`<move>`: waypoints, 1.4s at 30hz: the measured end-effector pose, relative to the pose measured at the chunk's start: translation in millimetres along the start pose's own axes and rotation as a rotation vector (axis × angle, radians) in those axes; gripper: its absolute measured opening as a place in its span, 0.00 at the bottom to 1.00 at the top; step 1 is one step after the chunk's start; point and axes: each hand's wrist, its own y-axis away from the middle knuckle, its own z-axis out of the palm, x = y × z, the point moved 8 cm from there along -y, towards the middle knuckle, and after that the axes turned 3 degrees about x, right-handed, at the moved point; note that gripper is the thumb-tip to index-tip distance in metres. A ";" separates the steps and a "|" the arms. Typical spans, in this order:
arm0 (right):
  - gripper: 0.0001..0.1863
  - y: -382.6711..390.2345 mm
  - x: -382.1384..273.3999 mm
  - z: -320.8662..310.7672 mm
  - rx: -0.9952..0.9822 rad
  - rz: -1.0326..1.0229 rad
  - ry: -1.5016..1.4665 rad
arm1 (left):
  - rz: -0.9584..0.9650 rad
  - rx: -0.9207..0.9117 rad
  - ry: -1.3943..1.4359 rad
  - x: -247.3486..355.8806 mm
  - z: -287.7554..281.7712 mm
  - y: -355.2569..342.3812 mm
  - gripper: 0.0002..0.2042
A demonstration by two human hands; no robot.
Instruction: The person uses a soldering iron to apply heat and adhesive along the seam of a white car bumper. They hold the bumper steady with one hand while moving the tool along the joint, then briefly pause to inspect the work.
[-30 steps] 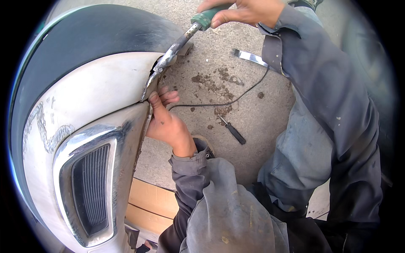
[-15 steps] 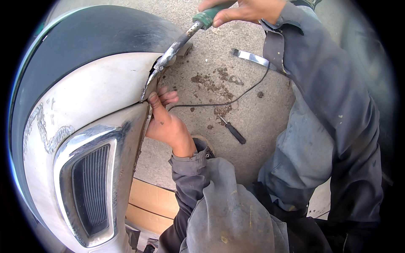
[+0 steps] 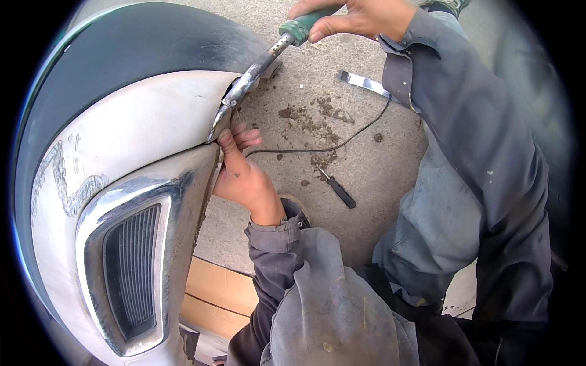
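Note:
My right hand [image 3: 357,17] grips the green handle of a soldering iron [image 3: 256,72], whose metal tip rests on the edge seam of a white plastic vehicle body panel [image 3: 134,128]. My left hand [image 3: 240,174] presses against that same edge just below the tip, thumb up along the seam. The panel has a chrome-trimmed grille vent [image 3: 131,268] and a dark upper part [image 3: 134,36]. The iron's black cord [image 3: 317,148] trails over the concrete.
A small black-handled screwdriver [image 3: 337,189] lies on the concrete floor [image 3: 342,110] by dirt crumbs. A shiny metal strip [image 3: 365,83] lies near my right sleeve. A piece of cardboard [image 3: 223,293] sits under the panel's lower edge. My grey-trousered legs fill the lower right.

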 end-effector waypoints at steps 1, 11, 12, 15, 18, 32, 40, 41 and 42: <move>0.18 0.4 -0.1 -0.3 0.003 -0.001 -0.013 | 0.001 0.000 0.001 -0.1 -0.5 -0.4 0.13; 0.19 -1.3 -0.7 5.6 -0.020 -0.016 0.038 | -0.020 0.010 -0.003 -1.9 -2.0 -0.6 0.13; 0.19 -1.8 -1.1 5.3 -0.015 -0.035 0.042 | -0.017 0.008 0.001 0.0 -1.2 -0.2 0.13; 0.18 -2.0 -2.1 4.0 -0.008 -0.033 0.015 | -0.022 0.009 0.011 0.9 -1.7 -0.3 0.13; 0.18 -0.9 -1.1 3.5 -0.001 -0.045 0.013 | -0.017 0.007 0.007 0.5 -2.0 0.0 0.13; 0.18 -0.2 -1.9 8.0 -0.015 0.019 0.006 | 0.011 -0.008 -0.005 0.4 -2.3 -0.7 0.14; 0.19 0.0 -7.2 9.1 -0.028 0.006 0.019 | 0.008 -0.008 0.018 0.7 -1.9 -0.3 0.13; 0.19 -0.7 -6.9 10.8 -0.027 -0.003 0.018 | 0.008 -0.005 0.013 0.7 -2.3 -0.5 0.13; 0.19 -0.8 -5.9 11.6 -0.027 -0.010 0.019 | 0.006 -0.004 0.011 1.2 -1.7 -0.6 0.13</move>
